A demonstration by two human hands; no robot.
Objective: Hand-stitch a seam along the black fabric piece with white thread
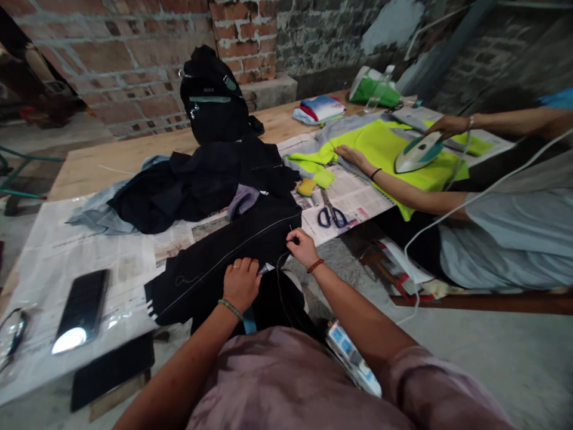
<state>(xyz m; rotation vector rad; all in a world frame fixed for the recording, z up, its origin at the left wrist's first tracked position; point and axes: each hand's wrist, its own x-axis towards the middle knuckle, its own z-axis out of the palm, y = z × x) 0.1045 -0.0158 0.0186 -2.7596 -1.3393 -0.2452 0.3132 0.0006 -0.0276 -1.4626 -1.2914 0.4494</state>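
A black garment [215,257] with a pale line along it and white stripes at one end lies over the table's front edge. My left hand [242,283] is closed on its near edge, fingers close together on the cloth. At the garment's right end my right hand [303,246] pinches a thin, pale needle, whose tip shows above the fingers. A dark thread [280,286] hangs below the hand toward my lap. Blue-handled scissors [331,212] lie on newspaper just beyond my right hand. Behind the garment is a heap of dark clothing [179,185].
At right, another person's hands work a steam iron [418,154] over a neon-yellow garment [376,143]; its white cord [474,200] loops down. A black backpack [215,98] stands behind. A phone [83,307] lies at left. A power strip [353,358] is beside my lap.
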